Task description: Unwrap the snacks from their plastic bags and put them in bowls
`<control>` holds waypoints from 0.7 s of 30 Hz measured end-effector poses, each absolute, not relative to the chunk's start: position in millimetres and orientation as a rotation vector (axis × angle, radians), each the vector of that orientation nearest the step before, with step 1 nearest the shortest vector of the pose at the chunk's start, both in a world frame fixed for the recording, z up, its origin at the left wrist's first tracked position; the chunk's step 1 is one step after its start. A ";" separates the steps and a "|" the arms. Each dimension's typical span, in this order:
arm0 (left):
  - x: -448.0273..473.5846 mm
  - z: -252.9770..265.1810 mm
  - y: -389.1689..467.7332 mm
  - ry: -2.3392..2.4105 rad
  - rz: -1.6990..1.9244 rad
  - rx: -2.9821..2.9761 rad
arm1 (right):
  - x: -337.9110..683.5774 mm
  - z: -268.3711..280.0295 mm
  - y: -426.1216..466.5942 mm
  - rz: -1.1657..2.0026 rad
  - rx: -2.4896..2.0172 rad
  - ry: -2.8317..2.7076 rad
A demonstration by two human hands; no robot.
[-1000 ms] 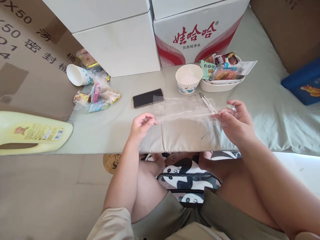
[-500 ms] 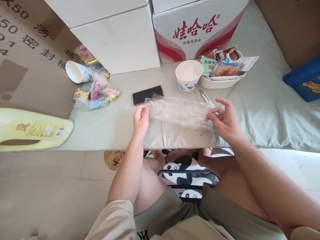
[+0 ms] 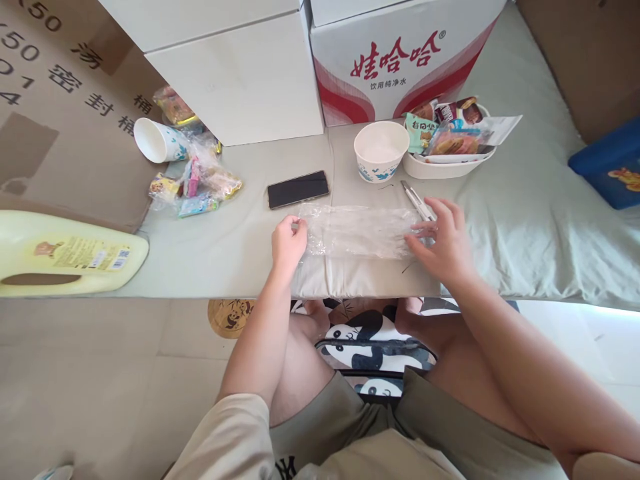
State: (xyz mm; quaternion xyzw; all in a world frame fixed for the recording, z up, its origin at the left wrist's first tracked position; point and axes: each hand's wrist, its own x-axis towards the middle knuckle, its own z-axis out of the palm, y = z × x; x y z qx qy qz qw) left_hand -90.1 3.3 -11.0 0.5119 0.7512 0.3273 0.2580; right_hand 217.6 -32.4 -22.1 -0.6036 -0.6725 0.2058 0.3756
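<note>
A clear plastic bag (image 3: 357,233) lies stretched out sideways on the green cloth in front of me. My left hand (image 3: 290,243) pinches its left end between thumb and fingers. At the right end is my right hand (image 3: 443,240), its fingers spread and the thumb and fingertips touching the plastic. Just beyond that hand lies a white utility knife (image 3: 416,199), partly behind my fingers. A black phone (image 3: 299,189) rests behind the bag's left end. Farther back stands a paper cup (image 3: 381,155) with something whitish in it.
A white tub (image 3: 450,168) of packaged snacks stands beside the cup. Wrapped snacks (image 3: 195,183) and a tipped paper cup (image 3: 163,141) lie at left, near a yellow jug (image 3: 75,257). Boxes (image 3: 400,80) line the back. The bed edge runs just before my knees.
The bag has come down and now lies flatter on the cloth. My left hand has shifted slightly right and down; the right hand has moved a little left, with its fingers differently spread.
</note>
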 end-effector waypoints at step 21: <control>-55.8 -2.6 -4.7 1.022 0.995 1.580 | 186.6 -8.7 -22.9 0.863 -1.444 -2.093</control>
